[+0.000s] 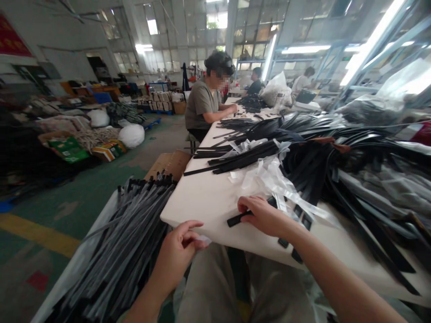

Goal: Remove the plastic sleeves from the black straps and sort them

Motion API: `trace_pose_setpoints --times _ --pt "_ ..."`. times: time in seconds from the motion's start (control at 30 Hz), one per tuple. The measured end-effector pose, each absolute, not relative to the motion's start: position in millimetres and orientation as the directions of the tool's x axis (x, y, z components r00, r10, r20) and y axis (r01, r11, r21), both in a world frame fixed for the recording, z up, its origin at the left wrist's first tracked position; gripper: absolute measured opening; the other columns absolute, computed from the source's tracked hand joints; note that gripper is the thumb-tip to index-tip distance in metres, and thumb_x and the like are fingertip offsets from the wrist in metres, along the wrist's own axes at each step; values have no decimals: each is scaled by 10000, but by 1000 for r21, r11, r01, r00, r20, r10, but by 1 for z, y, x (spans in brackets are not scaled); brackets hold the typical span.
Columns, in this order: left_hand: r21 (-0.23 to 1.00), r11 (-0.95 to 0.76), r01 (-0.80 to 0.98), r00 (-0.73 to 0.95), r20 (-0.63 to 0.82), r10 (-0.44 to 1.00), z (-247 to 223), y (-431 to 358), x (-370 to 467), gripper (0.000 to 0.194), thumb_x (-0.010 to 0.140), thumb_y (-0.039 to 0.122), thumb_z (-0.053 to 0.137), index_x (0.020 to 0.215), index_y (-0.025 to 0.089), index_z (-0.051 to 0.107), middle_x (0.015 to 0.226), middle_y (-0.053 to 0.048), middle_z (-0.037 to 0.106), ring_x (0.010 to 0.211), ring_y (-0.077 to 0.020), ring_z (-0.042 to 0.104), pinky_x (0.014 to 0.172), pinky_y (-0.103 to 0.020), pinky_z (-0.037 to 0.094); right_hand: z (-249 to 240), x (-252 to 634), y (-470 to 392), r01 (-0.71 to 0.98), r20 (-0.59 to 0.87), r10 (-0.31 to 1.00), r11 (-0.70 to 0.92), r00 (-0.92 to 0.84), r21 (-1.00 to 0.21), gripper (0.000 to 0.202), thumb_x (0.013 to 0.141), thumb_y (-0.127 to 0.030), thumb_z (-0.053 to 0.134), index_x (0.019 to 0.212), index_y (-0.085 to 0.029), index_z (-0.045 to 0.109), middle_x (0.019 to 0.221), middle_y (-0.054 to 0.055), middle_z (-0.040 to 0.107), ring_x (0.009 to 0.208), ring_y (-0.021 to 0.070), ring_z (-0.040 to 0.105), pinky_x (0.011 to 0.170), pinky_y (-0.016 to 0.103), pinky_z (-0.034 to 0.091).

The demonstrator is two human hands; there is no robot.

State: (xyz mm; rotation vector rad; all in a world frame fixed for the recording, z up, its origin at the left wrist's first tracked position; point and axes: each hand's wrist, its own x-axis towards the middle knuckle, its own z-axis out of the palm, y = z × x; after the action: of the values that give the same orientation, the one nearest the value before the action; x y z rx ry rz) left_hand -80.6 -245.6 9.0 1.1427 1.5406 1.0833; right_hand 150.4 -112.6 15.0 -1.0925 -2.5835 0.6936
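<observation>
My right hand (257, 215) is closed round a black strip (235, 220) that lies low over the pale tabletop (195, 197). Left of it, at the table's front edge, my left hand (183, 240) pinches a small whitish translucent piece (204, 239) between thumb and fingers. Crumpled white translucent strips (269, 175) lie just beyond my right hand. Behind them, long black strips (235, 159) are spread over the table. More short black pieces (303, 217) rest beside my right wrist, partly hidden by my forearm.
Left of the table, a big bundle of grey strips with black ends (131, 233) stands beside a cardboard box (171, 163). A person in a grey shirt (202, 101) sits at the table's far left side. Thick black strips (316, 166) are heaped at the right.
</observation>
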Motion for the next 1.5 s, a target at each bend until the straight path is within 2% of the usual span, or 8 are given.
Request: trace_pose_setpoints --times 0.13,0.27,0.53,0.83,1.13,1.23,1.33,1.5 --pt "962 213 170 -171 -184 968 5 -247 -84 430 700 303 673 1093 149 591 751 -31 692 748 -192 639 698 -247 440 27 136 -147 391 241 685 630 -688 -671 74 845 -121 565 834 -193 556 832 18 598 812 166 547 718 269 400" --pt "960 225 170 -166 -197 966 1 -250 -85 464 723 359 698 1123 156 579 747 -19 687 736 -189 621 665 -239 424 34 123 -181 347 378 643 716 -665 -606 112 904 -141 473 886 -194 570 840 32 569 811 174 513 737 295 387" --pt "953 231 195 -156 -202 967 1 -249 -84 479 730 378 728 1131 164 576 720 7 675 708 -165 610 654 -221 415 28 123 -179 319 415 609 749 -676 -581 139 911 -142 460 881 -187 588 808 32 564 787 171 501 743 309 367" --pt "955 255 152 -125 -238 963 5 -248 -78 442 725 279 667 1136 159 559 737 -8 693 741 -179 647 719 -240 463 25 125 -175 325 393 576 775 -717 -542 138 894 -128 484 873 -187 607 801 26 580 762 158 508 787 325 354" --pt "939 245 242 -37 -243 969 6 -244 -66 398 720 203 596 1117 180 593 793 -10 708 739 -167 661 720 -226 481 23 123 -180 379 239 530 795 -813 -473 145 883 -127 500 878 -200 625 806 10 611 774 150 549 846 323 349" --pt "919 254 300 -56 -249 967 10 -247 -68 389 711 205 587 1099 192 610 808 -6 711 768 -168 665 747 -221 481 22 130 -173 480 162 575 782 -802 -398 98 902 -211 531 880 -189 624 805 14 631 797 162 568 969 368 297" --pt "882 266 389 -116 -239 964 14 -250 -71 401 695 225 588 1094 209 626 784 6 709 770 -169 661 750 -217 477 21 135 -167 581 111 641 745 -759 -328 201 913 -271 532 750 -177 601 754 17 633 778 171 559 1001 416 251" --pt "843 286 455 -84 -279 957 13 -256 -69 418 654 220 558 1057 235 668 804 14 718 784 -173 668 752 -207 490 17 121 -181 441 136 508 830 -851 -342 146 914 -247 521 796 -187 582 802 10 643 797 162 537 949 374 289"
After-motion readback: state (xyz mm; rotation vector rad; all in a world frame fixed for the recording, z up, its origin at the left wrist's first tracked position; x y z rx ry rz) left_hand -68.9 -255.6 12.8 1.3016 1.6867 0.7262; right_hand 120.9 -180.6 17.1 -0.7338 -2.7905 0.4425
